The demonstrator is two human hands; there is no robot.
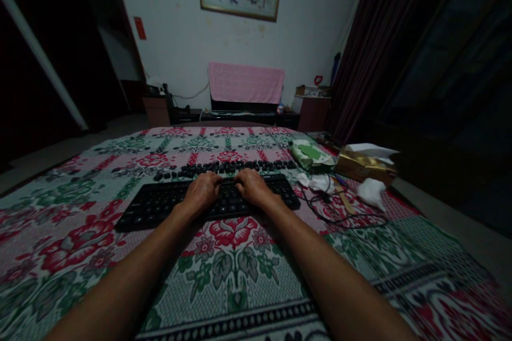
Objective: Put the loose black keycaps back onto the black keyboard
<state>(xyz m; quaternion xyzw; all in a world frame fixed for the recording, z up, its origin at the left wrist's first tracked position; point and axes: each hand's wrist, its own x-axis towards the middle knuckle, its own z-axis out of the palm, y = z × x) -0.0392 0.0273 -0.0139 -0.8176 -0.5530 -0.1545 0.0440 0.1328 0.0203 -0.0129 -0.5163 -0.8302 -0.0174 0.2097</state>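
A black keyboard [154, 205] lies slightly askew on the patterned cloth in front of me. My left hand [203, 189] is over its middle, fingers bent together and pointing right at the far edge. Close beside it, my right hand [254, 185] mirrors the pose, its fingertips bent down toward the top row of keys. Both hands look closed, but anything between the fingertips is too small or hidden to make out. Just behind the keyboard, many loose black keycaps [196, 169] form an uneven row. The keys under my palms are hidden.
To the right are a green and white tissue pack [310, 153], a gold tissue box [366, 162], crumpled white tissues [372, 193], a black cable [336, 221] and a flat wooden stick [344, 200]. A floral cloth [236, 277] covers the table. A pink towel [246, 82] hangs beyond.
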